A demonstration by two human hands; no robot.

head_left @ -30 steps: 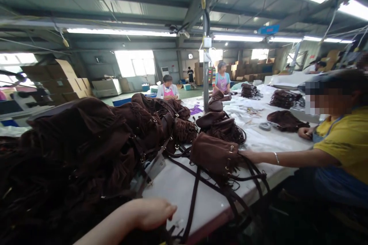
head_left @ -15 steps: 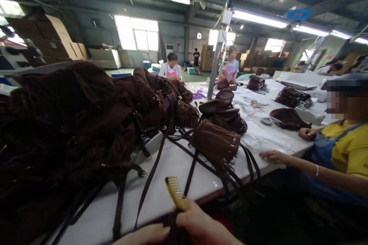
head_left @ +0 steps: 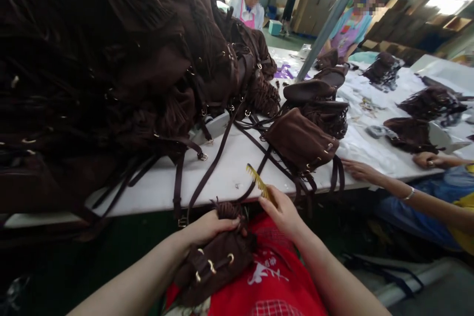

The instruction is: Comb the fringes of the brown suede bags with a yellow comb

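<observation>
A dark brown fringed bag (head_left: 222, 261) with gold rings and a strap threaded through them lies against my red apron. My left hand (head_left: 217, 227) is closed on it, with a bunch of its fringe (head_left: 227, 210) poking up past the thumb. In my right hand (head_left: 281, 210) is a yellow comb (head_left: 258, 181), held by its end with the teeth pointing up and away. Comb and fringe are apart. Just beyond, on the table edge, lies another brown bag (head_left: 301, 140), its straps hanging over.
A tall pile of brown fringed bags (head_left: 148, 74) covers the left of the white table (head_left: 222, 177). A grey post (head_left: 318, 34) rises from the table. At the right a co-worker's hand (head_left: 361, 170) rests near the edge. More people stand or sit behind the table.
The view has tipped downward, bringing my lap and the bag into sight. My right hand with the comb has moved apart from my left hand, which stays on the bag.
</observation>
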